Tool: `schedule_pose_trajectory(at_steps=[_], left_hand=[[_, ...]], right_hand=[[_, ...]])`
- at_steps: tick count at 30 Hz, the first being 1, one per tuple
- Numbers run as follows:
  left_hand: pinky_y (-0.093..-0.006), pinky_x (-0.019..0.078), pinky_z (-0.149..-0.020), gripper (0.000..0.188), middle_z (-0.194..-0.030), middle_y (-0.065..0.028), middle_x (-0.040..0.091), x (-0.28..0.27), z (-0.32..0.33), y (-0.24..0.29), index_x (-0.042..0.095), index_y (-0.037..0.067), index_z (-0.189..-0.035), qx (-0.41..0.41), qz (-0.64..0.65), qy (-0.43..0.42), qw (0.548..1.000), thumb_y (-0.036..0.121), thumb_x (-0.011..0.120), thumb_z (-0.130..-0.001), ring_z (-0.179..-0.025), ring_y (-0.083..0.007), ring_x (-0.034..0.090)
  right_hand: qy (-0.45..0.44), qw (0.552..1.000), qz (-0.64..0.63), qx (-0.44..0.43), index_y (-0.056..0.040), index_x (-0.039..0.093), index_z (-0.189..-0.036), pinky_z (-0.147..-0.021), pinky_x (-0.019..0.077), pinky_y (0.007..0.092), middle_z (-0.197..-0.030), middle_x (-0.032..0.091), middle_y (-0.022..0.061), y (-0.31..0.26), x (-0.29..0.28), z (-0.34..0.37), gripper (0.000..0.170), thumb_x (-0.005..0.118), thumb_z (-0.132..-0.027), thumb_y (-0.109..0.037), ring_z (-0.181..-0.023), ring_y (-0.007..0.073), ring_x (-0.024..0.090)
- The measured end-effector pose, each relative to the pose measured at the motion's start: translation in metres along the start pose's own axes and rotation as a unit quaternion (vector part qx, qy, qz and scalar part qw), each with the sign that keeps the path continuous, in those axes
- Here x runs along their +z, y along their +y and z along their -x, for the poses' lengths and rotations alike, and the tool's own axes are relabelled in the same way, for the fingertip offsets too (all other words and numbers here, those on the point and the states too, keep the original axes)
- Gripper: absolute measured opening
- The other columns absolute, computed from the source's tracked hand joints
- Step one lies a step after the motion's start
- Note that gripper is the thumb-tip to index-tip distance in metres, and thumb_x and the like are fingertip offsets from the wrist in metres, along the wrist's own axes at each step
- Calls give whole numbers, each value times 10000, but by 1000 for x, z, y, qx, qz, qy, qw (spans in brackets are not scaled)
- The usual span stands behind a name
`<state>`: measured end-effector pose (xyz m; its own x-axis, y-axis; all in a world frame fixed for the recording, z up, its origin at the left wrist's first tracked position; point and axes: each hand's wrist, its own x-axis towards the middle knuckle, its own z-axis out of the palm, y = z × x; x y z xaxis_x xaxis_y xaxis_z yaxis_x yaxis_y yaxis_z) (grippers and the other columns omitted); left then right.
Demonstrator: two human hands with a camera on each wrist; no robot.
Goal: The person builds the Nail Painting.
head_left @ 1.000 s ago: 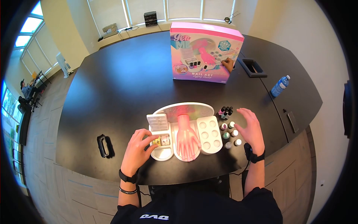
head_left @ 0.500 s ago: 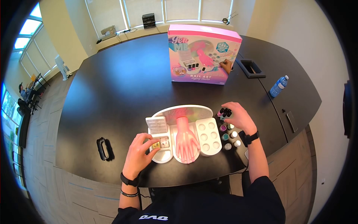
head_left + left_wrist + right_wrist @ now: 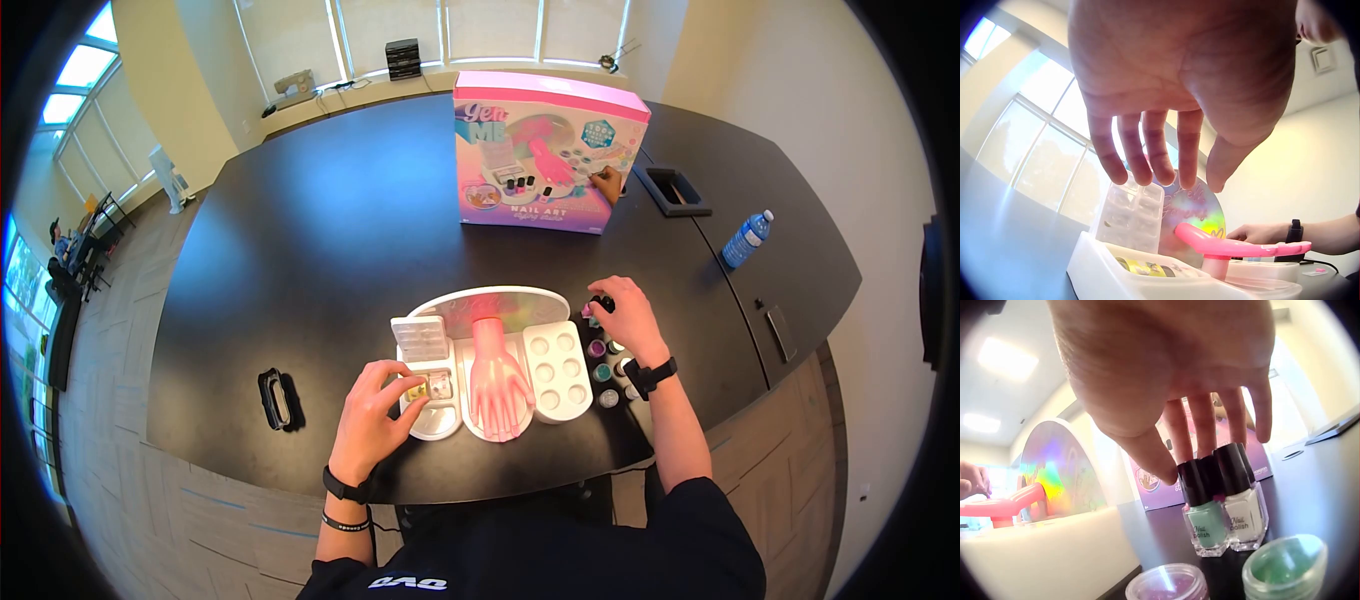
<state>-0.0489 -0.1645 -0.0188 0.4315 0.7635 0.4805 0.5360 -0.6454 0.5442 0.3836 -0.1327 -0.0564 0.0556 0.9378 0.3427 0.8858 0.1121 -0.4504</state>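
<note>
Standing on the dark worktop (image 3: 300,250), a pink box (image 3: 550,155) rises behind a white station (image 3: 556,358); the left hand (image 3: 373,412) hangs over the station's left end, thumb and fingers parted; the right hand (image 3: 630,318) is at polish bottles (image 3: 1213,519) beside it, grip unclear.

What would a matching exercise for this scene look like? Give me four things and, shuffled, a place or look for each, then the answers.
Things:
1. Box
2. Bottle
3. Model hand
4. Person's right hand

Place or look:
A. Pink, just in front of the shiny panel
B. At the black polish caps
C. Printed with "NAIL ART"
D. Blue, right of the box

Pairs: 1-C, 2-D, 3-A, 4-B
</note>
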Motion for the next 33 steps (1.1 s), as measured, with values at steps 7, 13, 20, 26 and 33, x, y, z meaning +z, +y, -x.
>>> schedule_pose_trajectory(at_steps=[7, 13, 20, 26, 33], left_hand=[[-442, 569, -907, 207, -1106, -94, 698, 1, 1, 0, 775, 45, -1049, -7, -5, 16, 1000, 74, 858, -861, -1054, -333, 678], [-442, 570, -913, 193, -1095, -89, 703, 4, -2, 4, 775, 45, -1041, 7, -3, 34, 999, 55, 852, -864, -1067, -332, 681], [-434, 573, -923, 242, -1095, -101, 723, 9, -6, 13, 775, 37, -1087, 33, 24, 48, 998, 9, 844, -856, -1073, -331, 689], [-416, 585, -912, 319, -1112, -115, 750, 12, -10, 27, 763, 29, -1154, 40, 66, 38, 996, -7, 854, -851, -1040, -327, 712], [-414, 608, -970, 394, -1203, -144, 772, 21, -11, 40, 756, 34, -1233, 37, 135, 1, 990, 33, 883, -860, -1109, -343, 751]], right_hand=[[35, 999, 0, -33, -52, 765, -1110, -975, 551, 466, -1025, 753, 103, -8, -1, 0, 223, 774, -887, -54, -1066, 338, 689], [109, 993, 8, -45, -46, 766, -1118, -980, 542, 460, -1018, 756, 98, -31, -21, 4, 253, 809, -869, -70, -1061, 327, 692], [159, 985, 26, -67, -49, 762, -1103, -980, 536, 456, -1061, 759, 101, -75, -41, 23, 253, 830, -863, -91, -1084, 325, 694], [166, 982, -8, -92, -56, 768, -1107, -945, 558, 446, -1070, 751, 112, -118, -44, 44, 262, 840, -856, -81, -1105, 328, 696], [124, 978, -77, -150, -45, 767, -1092, -916, 570, 440, -1046, 756, 107, -156, -33, 59, 265, 861, -847, -83, -1053, 325, 711]])
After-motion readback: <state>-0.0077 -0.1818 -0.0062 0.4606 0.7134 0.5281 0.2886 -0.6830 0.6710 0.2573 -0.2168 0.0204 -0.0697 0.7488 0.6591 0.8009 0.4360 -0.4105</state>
